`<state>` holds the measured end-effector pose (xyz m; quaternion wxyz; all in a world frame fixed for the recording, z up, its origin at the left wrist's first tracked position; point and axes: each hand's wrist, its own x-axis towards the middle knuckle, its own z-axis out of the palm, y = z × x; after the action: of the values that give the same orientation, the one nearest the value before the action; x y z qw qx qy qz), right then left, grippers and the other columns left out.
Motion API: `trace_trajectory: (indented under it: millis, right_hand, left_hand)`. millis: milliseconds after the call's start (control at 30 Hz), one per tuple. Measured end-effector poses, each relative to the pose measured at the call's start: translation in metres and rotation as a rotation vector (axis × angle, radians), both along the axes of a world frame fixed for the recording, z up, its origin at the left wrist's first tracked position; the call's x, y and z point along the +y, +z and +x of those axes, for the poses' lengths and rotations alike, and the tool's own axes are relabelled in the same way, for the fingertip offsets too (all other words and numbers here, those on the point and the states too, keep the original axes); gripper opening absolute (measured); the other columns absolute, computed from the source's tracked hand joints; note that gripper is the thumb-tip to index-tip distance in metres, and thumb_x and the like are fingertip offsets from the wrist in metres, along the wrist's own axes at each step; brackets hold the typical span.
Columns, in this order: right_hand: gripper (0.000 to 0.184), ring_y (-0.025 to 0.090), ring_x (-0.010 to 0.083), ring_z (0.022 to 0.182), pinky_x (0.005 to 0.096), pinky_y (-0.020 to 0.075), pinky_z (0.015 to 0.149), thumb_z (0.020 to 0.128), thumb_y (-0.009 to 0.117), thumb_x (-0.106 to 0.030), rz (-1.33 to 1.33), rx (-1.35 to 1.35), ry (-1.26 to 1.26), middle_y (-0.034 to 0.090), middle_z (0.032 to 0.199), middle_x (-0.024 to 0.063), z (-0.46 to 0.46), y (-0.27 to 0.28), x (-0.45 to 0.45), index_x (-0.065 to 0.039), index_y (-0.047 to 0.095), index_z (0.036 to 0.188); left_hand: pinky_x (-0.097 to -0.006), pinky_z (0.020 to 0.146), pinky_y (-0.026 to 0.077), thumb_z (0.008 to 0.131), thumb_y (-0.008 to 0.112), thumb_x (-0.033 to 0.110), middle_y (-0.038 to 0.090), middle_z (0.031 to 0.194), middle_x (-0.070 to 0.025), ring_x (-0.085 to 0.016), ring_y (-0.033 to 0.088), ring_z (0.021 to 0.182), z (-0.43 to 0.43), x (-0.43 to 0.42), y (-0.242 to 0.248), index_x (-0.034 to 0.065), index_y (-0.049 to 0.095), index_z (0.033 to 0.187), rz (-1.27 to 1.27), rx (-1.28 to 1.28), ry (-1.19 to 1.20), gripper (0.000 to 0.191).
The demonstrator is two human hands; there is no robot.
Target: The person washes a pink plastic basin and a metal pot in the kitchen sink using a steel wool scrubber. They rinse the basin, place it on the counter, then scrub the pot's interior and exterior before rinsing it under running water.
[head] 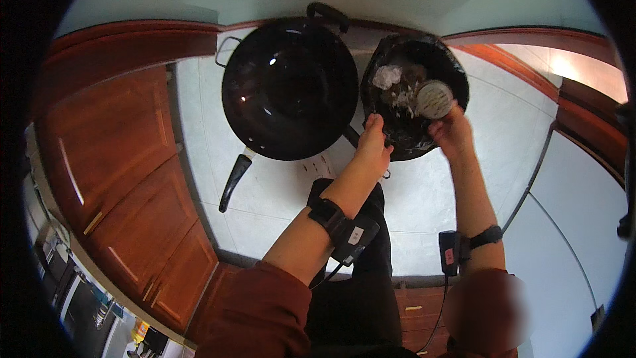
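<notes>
A trash bin lined with a black plastic bag (387, 134) stands on the floor before me, with crumpled pale waste (386, 77) and other refuse inside. My right hand (453, 129) reaches over the bin's right side, its fingers at the edge of a round, pale, patterned disc-like object (435, 100); its exact kind is unclear. My left hand (372, 146) is at the bin's near left rim, fingers against the black bag; whether it grips the bag is hard to tell. Left of the bin sits a large black wok (290, 89) with a dark handle (235, 183).
Another black-handled pan or lid (328, 12) shows behind the wok, and a wire loop at its left. Reddish wooden cabinets (114, 159) line the left side. A pale appliance or cabinet door (561, 223) stands at the right. Light floor tiles (417, 199) lie below.
</notes>
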<state>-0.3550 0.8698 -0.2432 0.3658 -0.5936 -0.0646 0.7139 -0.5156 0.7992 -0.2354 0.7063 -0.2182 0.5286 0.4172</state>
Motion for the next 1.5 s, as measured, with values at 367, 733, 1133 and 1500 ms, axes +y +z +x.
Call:
trace_trajectory:
  millis: [367, 733, 1133, 1500]
  right_hand:
    - [0.030, 0.058, 0.0247, 0.075, 0.0355, 0.0463, 0.070, 0.091, 0.042, -0.026, 0.033, -0.721, 0.173, 0.062, 0.081, 0.0138, -0.025, -0.137, -0.017, -0.001, 0.059, 0.093]
    - [0.033, 0.060, 0.0325, 0.076, 0.0400, 0.0461, 0.068, 0.091, 0.042, -0.028, 0.009, -0.852, 0.622, 0.061, 0.081, 0.0206, -0.027, -0.139, -0.015, 0.000, 0.059, 0.097]
    - [0.031, 0.044, 0.0105, 0.046, 0.0252, 0.0354, 0.039, 0.093, 0.040, -0.033, -0.099, -0.459, 0.319, 0.053, 0.067, 0.0017, -0.023, -0.067, -0.021, -0.007, 0.057, 0.094]
    - [0.032, 0.045, 0.0095, 0.053, 0.0243, 0.0382, 0.043, 0.089, 0.044, -0.039, 0.146, -0.601, 0.688, 0.052, 0.067, 0.0001, 0.031, 0.059, -0.032, -0.010, 0.055, 0.082]
  left_hand:
    - [-0.0464, 0.109, 0.005, 0.091, 0.041, 0.047, 0.001, 0.149, -0.0110, -0.027, 0.001, 0.137, 0.005, -0.009, -0.049, 0.0075, 0.004, 0.142, 0.006, -0.175, 0.059, 0.074]
    - [-0.0459, 0.109, 0.009, 0.089, 0.044, 0.049, -0.006, 0.148, -0.0134, -0.028, -0.002, 0.137, -0.006, -0.004, -0.044, 0.0076, -0.001, 0.142, -0.027, -0.231, 0.039, 0.081]
    - [-0.0450, 0.108, 0.013, 0.088, 0.051, 0.043, 0.000, 0.148, -0.0146, -0.029, 0.005, 0.136, -0.011, -0.012, -0.028, 0.0070, 0.005, 0.142, -0.097, -0.142, -0.020, 0.079]
    - [-0.0371, 0.103, 0.029, 0.094, 0.040, 0.036, 0.032, 0.140, -0.0102, -0.023, 0.032, 0.128, -0.136, -0.086, 0.199, 0.0064, 0.029, 0.137, 0.289, -0.059, 0.100, 0.053]
